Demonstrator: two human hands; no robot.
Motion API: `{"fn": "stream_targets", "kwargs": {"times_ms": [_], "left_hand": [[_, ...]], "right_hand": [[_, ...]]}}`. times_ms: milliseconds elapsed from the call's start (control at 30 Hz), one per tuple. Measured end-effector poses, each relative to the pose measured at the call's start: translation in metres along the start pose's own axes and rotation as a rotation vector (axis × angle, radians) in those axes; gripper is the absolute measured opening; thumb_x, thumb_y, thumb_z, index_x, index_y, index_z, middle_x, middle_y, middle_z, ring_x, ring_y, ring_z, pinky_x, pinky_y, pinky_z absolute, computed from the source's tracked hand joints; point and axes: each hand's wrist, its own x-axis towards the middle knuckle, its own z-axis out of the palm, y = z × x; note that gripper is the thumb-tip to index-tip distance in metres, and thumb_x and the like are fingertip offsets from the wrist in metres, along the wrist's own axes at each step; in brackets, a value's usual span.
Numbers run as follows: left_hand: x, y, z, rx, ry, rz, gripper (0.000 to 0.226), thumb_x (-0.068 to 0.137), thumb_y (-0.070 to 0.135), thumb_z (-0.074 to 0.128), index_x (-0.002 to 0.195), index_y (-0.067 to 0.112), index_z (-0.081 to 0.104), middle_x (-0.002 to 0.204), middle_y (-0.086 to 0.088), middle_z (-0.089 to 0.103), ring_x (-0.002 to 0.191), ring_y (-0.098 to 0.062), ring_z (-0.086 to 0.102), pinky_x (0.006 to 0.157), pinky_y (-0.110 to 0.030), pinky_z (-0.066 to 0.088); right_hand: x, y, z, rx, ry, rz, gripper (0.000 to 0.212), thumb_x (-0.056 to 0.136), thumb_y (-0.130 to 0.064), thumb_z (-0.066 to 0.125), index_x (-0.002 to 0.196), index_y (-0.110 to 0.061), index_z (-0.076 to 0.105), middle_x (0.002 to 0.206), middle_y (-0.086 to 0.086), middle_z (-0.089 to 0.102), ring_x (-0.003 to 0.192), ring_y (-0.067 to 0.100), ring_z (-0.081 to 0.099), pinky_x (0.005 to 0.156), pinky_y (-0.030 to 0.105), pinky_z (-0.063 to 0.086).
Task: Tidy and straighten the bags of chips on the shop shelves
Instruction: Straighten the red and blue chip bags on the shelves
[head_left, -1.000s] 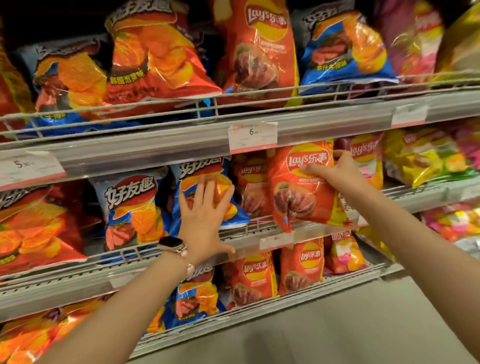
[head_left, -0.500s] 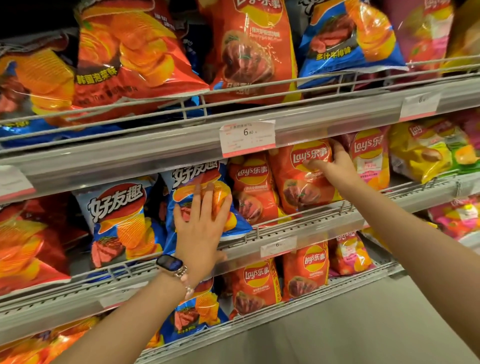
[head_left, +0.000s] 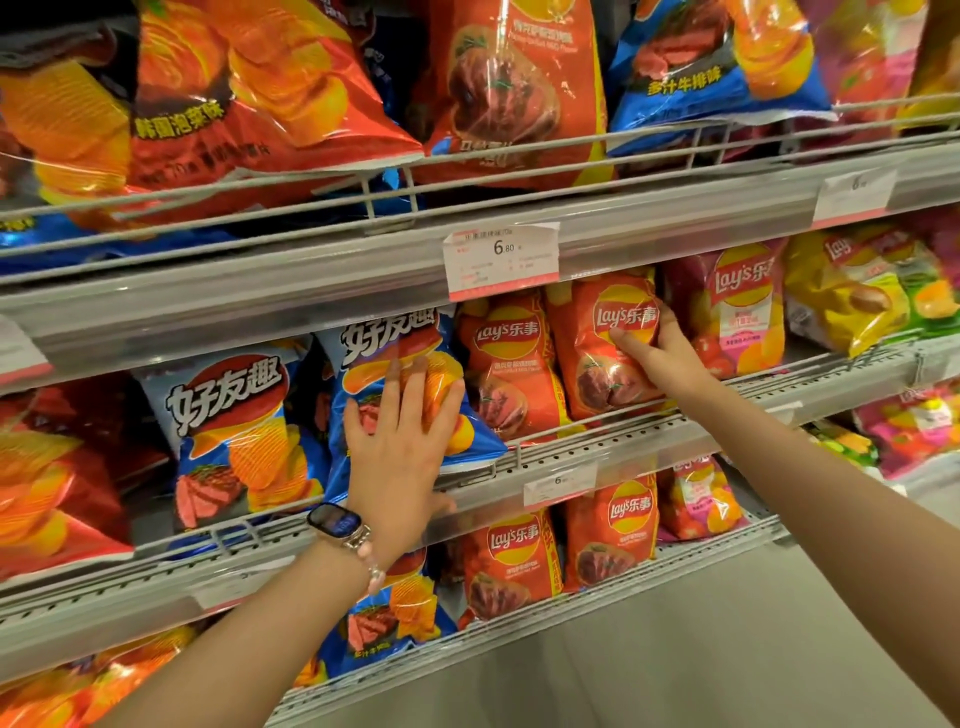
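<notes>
— Where were the hands?

— At frame centre, the left hand lay flat, fingers straight, against a blue chip bag on the middle shelf.

— And the other?

— Right of centre, the right hand gripped an upright red Lay's bag beside it.

Bright, even overhead store light falls on the shelves, throwing white glare streaks across the glossy chip bags and deep shadow behind the top row. Wide-angle distortion bows the shelf rails; fine print on the price tag is soft.
</notes>
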Motion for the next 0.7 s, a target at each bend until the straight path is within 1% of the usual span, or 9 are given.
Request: {"fn": "stream_targets", "kwargs": {"times_ms": [100, 200, 267, 333, 367, 467, 533, 600, 700], "left_hand": [[0.000, -0.001, -0.003, -0.006, -0.043, -0.012, 0.131, 0.021, 0.056, 0.092, 0.140, 0.022, 0.049, 0.139, -0.021, 0.049, 0.128, -0.042, 0.046, 0.089, -0.066, 0.042], [0.002, -0.003, -0.004, 0.022, -0.095, 0.029, 0.124, 0.057, 0.064, 0.078, 0.153, 0.030, 0.008, 0.157, -0.016, 0.014, 0.145, -0.038, 0.012, 0.107, -0.065, 0.023], [0.003, -0.008, -0.007, -0.041, -0.063, 0.058, 0.113, 0.070, 0.070, 0.065, 0.152, 0.032, -0.004, 0.157, -0.011, 0.005, 0.145, -0.033, 0.005, 0.111, -0.059, 0.012], [0.002, -0.013, -0.025, -0.075, 0.000, 0.102, 0.104, 0.072, 0.070, 0.062, 0.151, 0.030, 0.007, 0.154, -0.009, 0.015, 0.141, -0.030, 0.017, 0.111, -0.054, 0.015], [0.000, -0.014, -0.038, -0.093, 0.060, 0.140, 0.099, 0.071, 0.065, 0.066, 0.150, 0.026, 0.021, 0.152, -0.010, 0.024, 0.137, -0.031, 0.027, 0.109, -0.053, 0.022], [-0.003, -0.019, -0.068, -0.170, 0.399, 0.234, 0.079, 0.061, 0.044, 0.085, 0.125, 0.007, 0.059, 0.128, -0.020, 0.057, 0.114, -0.038, 0.056, 0.091, -0.050, 0.042], [0.002, -0.024, -0.087, -0.153, 0.634, 0.243, 0.070, 0.063, 0.038, 0.084, 0.120, 0.006, 0.058, 0.118, -0.021, 0.061, 0.109, -0.036, 0.053, 0.086, -0.048, 0.037], [0.011, -0.032, -0.104, -0.109, 0.761, 0.215, 0.074, 0.065, 0.038, 0.082, 0.124, 0.011, 0.048, 0.124, -0.023, 0.057, 0.117, -0.034, 0.041, 0.090, -0.051, 0.033], [0.029, -0.050, -0.125, -0.026, 0.698, 0.094, 0.105, 0.055, 0.050, 0.086, 0.140, 0.016, 0.035, 0.145, -0.027, 0.037, 0.136, -0.037, 0.021, 0.104, -0.066, 0.021]], "right_hand": [[-0.004, -0.003, 0.001, -0.150, 0.112, -0.072, 0.086, 0.084, -0.037, 0.069, 0.148, -0.008, 0.020, 0.141, 0.016, 0.042, 0.130, 0.031, 0.043, 0.109, 0.046, 0.036], [-0.017, -0.009, 0.004, -0.357, 0.324, -0.225, 0.079, 0.082, -0.037, 0.071, 0.142, -0.006, 0.031, 0.136, 0.018, 0.038, 0.125, 0.032, 0.043, 0.103, 0.035, 0.036], [-0.024, -0.014, 0.008, -0.460, 0.372, -0.319, 0.064, 0.085, -0.036, 0.068, 0.136, -0.008, 0.041, 0.134, 0.018, 0.039, 0.118, 0.034, 0.046, 0.096, 0.037, 0.039], [-0.027, -0.017, 0.012, -0.526, 0.322, -0.328, 0.056, 0.088, -0.041, 0.062, 0.132, -0.009, 0.050, 0.138, 0.018, 0.039, 0.123, 0.035, 0.043, 0.099, 0.041, 0.039], [-0.028, -0.017, 0.014, -0.559, 0.288, -0.317, 0.055, 0.087, -0.044, 0.061, 0.130, -0.011, 0.053, 0.141, 0.018, 0.038, 0.129, 0.034, 0.038, 0.101, 0.042, 0.037], [-0.029, -0.019, 0.018, -0.663, 0.224, -0.295, 0.057, 0.086, -0.045, 0.063, 0.132, -0.013, 0.053, 0.146, 0.019, 0.035, 0.135, 0.034, 0.031, 0.106, 0.044, 0.034], [-0.029, -0.022, 0.019, -0.732, 0.231, -0.288, 0.056, 0.088, -0.045, 0.060, 0.133, -0.012, 0.051, 0.148, 0.020, 0.034, 0.138, 0.038, 0.028, 0.107, 0.046, 0.032], [-0.033, -0.028, 0.019, -0.790, 0.269, -0.306, 0.054, 0.091, -0.043, 0.055, 0.133, -0.009, 0.051, 0.148, 0.022, 0.035, 0.140, 0.041, 0.025, 0.108, 0.047, 0.030], [-0.047, -0.041, 0.019, -0.728, 0.313, -0.439, 0.047, 0.093, -0.035, 0.053, 0.127, -0.002, 0.054, 0.134, 0.023, 0.048, 0.126, 0.041, 0.043, 0.097, 0.046, 0.040]]}}
